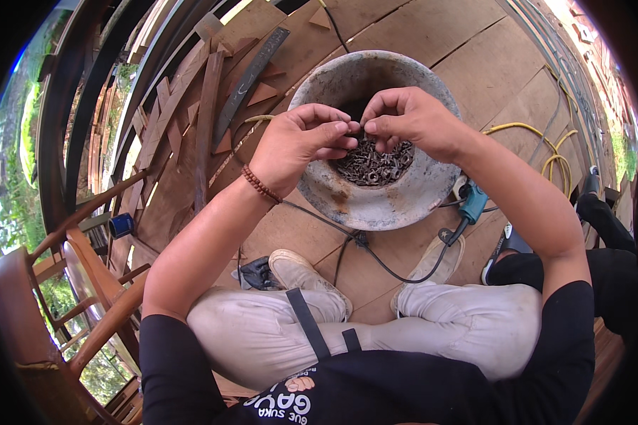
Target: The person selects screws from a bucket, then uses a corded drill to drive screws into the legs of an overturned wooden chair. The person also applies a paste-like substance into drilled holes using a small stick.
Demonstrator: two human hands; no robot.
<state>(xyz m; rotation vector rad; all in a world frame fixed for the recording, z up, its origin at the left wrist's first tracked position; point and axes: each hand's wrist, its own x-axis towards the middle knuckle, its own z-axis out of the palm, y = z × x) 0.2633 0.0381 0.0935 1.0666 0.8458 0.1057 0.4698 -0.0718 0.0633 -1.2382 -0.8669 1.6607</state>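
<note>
Between basin and shoes lies black cable — wood scraps leftward.

Whether anything sat between the left grip and the right grip was too small to tell. Both covered part of the basin and some of its metal pieces, whose single shapes merged. The right arm hid part of another person's leg; the picture's edges cut off the wooden chair and the black shirt.
</note>
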